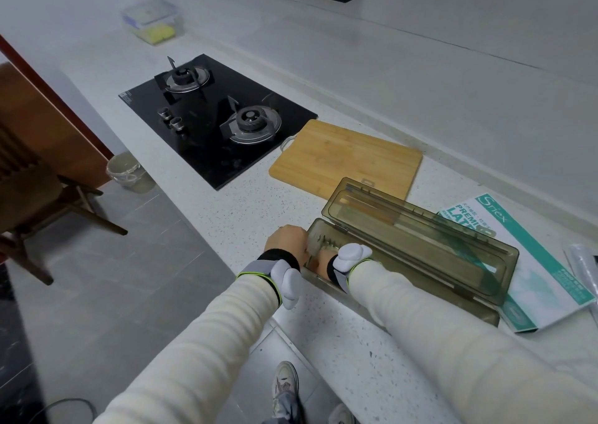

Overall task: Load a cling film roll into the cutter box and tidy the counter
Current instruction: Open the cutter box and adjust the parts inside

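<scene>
A smoky translucent cutter box (420,255) lies on the speckled counter with its lid (372,203) swung back and open. My left hand (286,240) grips the box's left end from outside. My right hand (323,258) reaches inside the box at that same left end; its fingers are largely hidden by the wrist device and the tinted wall. A cling film roll (582,268) in clear wrap lies at the far right edge, only partly in view.
A teal and white glove carton (530,261) lies flat behind and under the box's right end. A bamboo cutting board (349,161) sits behind the box, a black gas hob (213,116) to its left. A plastic container (152,22) stands far back. The counter edge runs near my arms.
</scene>
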### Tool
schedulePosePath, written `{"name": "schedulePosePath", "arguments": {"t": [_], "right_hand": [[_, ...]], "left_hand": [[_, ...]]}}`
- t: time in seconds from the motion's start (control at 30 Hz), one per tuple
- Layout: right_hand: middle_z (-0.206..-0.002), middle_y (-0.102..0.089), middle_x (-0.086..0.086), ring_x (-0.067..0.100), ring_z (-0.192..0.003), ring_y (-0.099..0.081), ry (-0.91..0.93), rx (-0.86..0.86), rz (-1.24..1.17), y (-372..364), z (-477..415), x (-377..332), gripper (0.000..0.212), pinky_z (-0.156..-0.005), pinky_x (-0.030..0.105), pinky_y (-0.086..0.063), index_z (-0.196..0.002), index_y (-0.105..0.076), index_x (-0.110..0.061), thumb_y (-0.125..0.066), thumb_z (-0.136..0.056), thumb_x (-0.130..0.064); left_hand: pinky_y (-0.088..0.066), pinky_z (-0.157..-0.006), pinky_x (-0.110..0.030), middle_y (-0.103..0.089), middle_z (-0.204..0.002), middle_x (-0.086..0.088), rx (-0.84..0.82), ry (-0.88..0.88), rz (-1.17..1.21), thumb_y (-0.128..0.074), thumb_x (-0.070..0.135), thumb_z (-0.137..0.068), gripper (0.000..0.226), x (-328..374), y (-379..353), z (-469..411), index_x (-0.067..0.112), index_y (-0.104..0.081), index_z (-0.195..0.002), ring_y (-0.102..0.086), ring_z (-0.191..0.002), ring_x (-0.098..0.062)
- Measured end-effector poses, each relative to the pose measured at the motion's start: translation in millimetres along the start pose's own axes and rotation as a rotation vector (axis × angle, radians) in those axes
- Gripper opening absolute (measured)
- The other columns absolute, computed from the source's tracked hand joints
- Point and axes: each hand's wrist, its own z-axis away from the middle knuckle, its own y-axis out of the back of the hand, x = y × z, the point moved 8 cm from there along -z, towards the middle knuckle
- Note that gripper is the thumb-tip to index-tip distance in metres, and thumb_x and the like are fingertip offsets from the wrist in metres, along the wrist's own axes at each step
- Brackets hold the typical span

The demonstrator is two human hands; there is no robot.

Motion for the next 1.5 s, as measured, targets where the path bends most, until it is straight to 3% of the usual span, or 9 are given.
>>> {"name": "schedulePosePath", "arguments": {"t": [0.1, 0.23, 0.4, 0.53, 0.6, 0.8, 1.0, 1.17, 1.5], "right_hand": [[-0.128, -0.059, 0.013, 0.012, -0.091, -0.041, 0.017, 0.003, 0.007, 0, -1, 0, 0.032, -0.095, 0.034, -0.044, -0.123, -0.059, -0.01, -0.05, -0.093, -0.019], [-0.127, -0.06, 0.013, 0.011, -0.09, -0.042, 0.032, 0.012, -0.007, 0, -1, 0, 0.032, -0.085, 0.029, -0.041, -0.122, -0.059, -0.01, -0.05, -0.094, -0.021], [-0.127, -0.06, 0.013, 0.01, -0.091, -0.042, 0.045, 0.018, -0.041, 0, 0, 1, 0.031, -0.093, 0.031, -0.044, -0.121, -0.06, -0.009, -0.051, -0.094, -0.021], [-0.128, -0.059, 0.013, 0.01, -0.092, -0.043, 0.061, 0.011, -0.09, 1, 2, -2, 0.031, -0.085, 0.026, -0.039, -0.123, -0.059, -0.008, -0.051, -0.094, -0.017], [-0.129, -0.059, 0.012, 0.012, -0.097, -0.05, 0.06, 0.006, -0.105, 1, 3, -2, 0.032, -0.09, 0.028, -0.042, -0.124, -0.058, -0.009, -0.05, -0.094, -0.015], [-0.131, -0.058, 0.011, 0.015, -0.105, -0.054, 0.048, 0.016, -0.148, 0, 7, -1, 0.033, -0.099, 0.03, -0.042, -0.126, -0.057, -0.009, -0.051, -0.093, -0.014], [-0.129, -0.058, 0.011, 0.022, -0.116, -0.056, 0.038, 0.015, -0.185, 1, 9, -2, 0.033, -0.099, 0.029, -0.042, -0.125, -0.058, -0.01, -0.052, -0.093, -0.013], [-0.129, -0.058, 0.013, 0.017, -0.104, -0.055, 0.037, 0.024, -0.204, 2, 11, -2, 0.032, -0.097, 0.028, -0.042, -0.124, -0.058, -0.007, -0.051, -0.093, -0.012], [-0.129, -0.058, 0.014, 0.027, -0.121, -0.054, 0.016, 0.029, -0.235, 4, 15, -3, 0.033, -0.097, 0.028, -0.042, -0.126, -0.056, -0.007, -0.052, -0.094, -0.013]], "left_hand": [[-0.04, -0.061, -0.026, -0.043, -0.066, -0.006, -0.001, 0.028, 0.044, -0.048, 0.008, -0.085, 0.014, -2, 0, -1, 0.009, -0.051, -0.072, -0.046, -0.064, -0.026], [-0.038, -0.058, -0.025, -0.037, -0.058, -0.003, -0.009, 0.072, 0.097, -0.049, 0.007, -0.082, 0.019, -8, 0, -2, 0.009, -0.046, -0.064, -0.033, -0.047, -0.017], [-0.038, -0.059, -0.027, -0.052, -0.075, -0.01, 0.028, 0.044, 0.103, -0.048, 0.007, -0.083, 0.008, -6, 5, 1, 0.01, -0.052, -0.077, -0.046, -0.066, -0.028], [-0.041, -0.062, -0.031, -0.064, -0.098, -0.016, 0.05, 0.037, 0.106, -0.043, 0.004, -0.086, 0.017, -6, 4, 4, 0.006, -0.058, -0.093, -0.059, -0.081, -0.033], [-0.042, -0.064, -0.032, -0.064, -0.101, -0.016, 0.066, 0.026, 0.102, -0.042, 0.005, -0.088, 0.018, -5, 3, 4, 0.004, -0.057, -0.098, -0.061, -0.09, -0.033], [-0.04, -0.066, -0.033, -0.063, -0.105, -0.016, 0.073, -0.002, 0.083, -0.041, 0.006, -0.09, 0.019, -2, 5, 5, 0.003, -0.055, -0.103, -0.06, -0.095, -0.034], [-0.042, -0.069, -0.034, -0.062, -0.107, -0.016, 0.084, -0.013, 0.016, -0.041, 0.006, -0.092, 0.02, 0, 8, 5, 0.002, -0.054, -0.106, -0.059, -0.098, -0.034], [-0.041, -0.07, -0.033, -0.061, -0.11, -0.016, 0.078, -0.007, -0.009, -0.041, 0.007, -0.093, 0.022, 1, 10, 4, 0.002, -0.054, -0.11, -0.059, -0.101, -0.034], [-0.041, -0.068, -0.033, -0.061, -0.108, -0.015, 0.082, -0.019, -0.031, -0.043, 0.004, -0.092, 0.021, 3, 15, 5, 0.003, -0.053, -0.11, -0.061, -0.098, -0.034]]}}
